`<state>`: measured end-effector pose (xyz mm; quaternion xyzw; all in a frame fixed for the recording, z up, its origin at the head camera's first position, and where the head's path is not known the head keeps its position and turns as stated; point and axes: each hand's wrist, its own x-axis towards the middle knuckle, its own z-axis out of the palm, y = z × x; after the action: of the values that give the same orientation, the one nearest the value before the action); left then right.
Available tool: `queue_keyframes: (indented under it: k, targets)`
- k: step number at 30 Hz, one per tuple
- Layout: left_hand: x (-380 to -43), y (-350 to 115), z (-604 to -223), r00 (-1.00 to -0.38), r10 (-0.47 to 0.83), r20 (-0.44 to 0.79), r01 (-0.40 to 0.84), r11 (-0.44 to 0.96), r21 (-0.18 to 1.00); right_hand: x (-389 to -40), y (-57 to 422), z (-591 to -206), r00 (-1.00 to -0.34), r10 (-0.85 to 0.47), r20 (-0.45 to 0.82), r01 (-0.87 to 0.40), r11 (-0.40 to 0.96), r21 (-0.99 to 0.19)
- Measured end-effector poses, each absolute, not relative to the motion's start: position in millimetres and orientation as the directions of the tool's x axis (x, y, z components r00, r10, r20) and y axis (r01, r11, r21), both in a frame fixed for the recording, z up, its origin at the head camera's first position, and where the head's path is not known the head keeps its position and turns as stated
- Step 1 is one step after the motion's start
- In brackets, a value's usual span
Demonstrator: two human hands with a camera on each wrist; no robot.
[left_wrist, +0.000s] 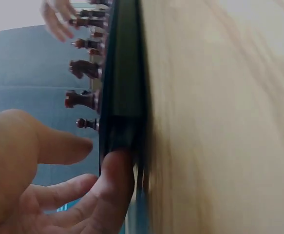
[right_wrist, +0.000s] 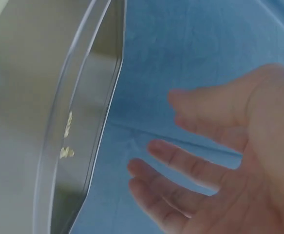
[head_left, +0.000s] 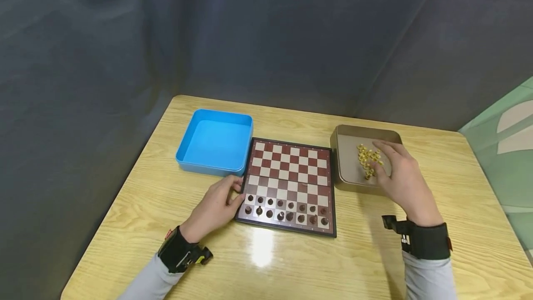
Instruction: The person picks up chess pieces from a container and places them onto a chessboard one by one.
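Note:
A chessboard [head_left: 287,182] with red and white squares lies on the table. Two rows of dark chess pieces [head_left: 280,203] stand on its near side. My left hand [head_left: 216,205] is at the board's left edge; in the left wrist view a fingertip [left_wrist: 117,168] touches the board's side while the other fingers stay loosely spread. Over the gold-coloured tin [head_left: 366,189], my right hand [head_left: 404,177] hovers with thumb and fingers apart. Several yellow chess pieces [head_left: 364,155] lie in a heap inside the tin, beneath its fingers. Nothing shows between those fingers in the right wrist view.
A blue tray [head_left: 214,142] with nothing in it sits at the board's upper left. The wooden table [head_left: 137,207] ends at a dark curtain [head_left: 270,50] behind. Green and white patterned fabric [head_left: 508,133] shows at the right.

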<state>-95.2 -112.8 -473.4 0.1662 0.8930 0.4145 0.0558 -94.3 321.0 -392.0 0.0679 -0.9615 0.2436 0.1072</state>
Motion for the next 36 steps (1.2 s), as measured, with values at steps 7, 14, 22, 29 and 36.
queue_keyframes:
  k: [7, 14, 22, 29, 36]
  targets:
    - [-99, -118, -477, -0.925, 0.356, -0.133, 0.052, 0.465, 0.884, -103, 339, -395, -0.964, -0.076, 0.256, -0.182, 0.889, -0.421]
    - [-103, -122, -479, -0.917, 0.363, -0.165, -0.02, 0.371, 0.928, -113, 352, -401, -0.964, -0.081, 0.254, -0.186, 0.888, -0.421]
    - [-106, -123, -484, -0.92, 0.356, -0.165, -0.039, 0.336, 0.941, -122, 358, -414, -0.985, -0.093, 0.145, -0.148, 0.891, -0.429]
    - [-106, -124, -483, -0.919, 0.362, -0.157, -0.034, 0.324, 0.945, -129, 356, -422, -0.989, -0.084, 0.119, -0.125, 0.909, -0.398]
    - [-105, -125, -483, -0.916, 0.369, -0.157, -0.026, 0.335, 0.942, -131, 353, -431, -0.991, -0.066, 0.12, -0.104, 0.932, -0.346]
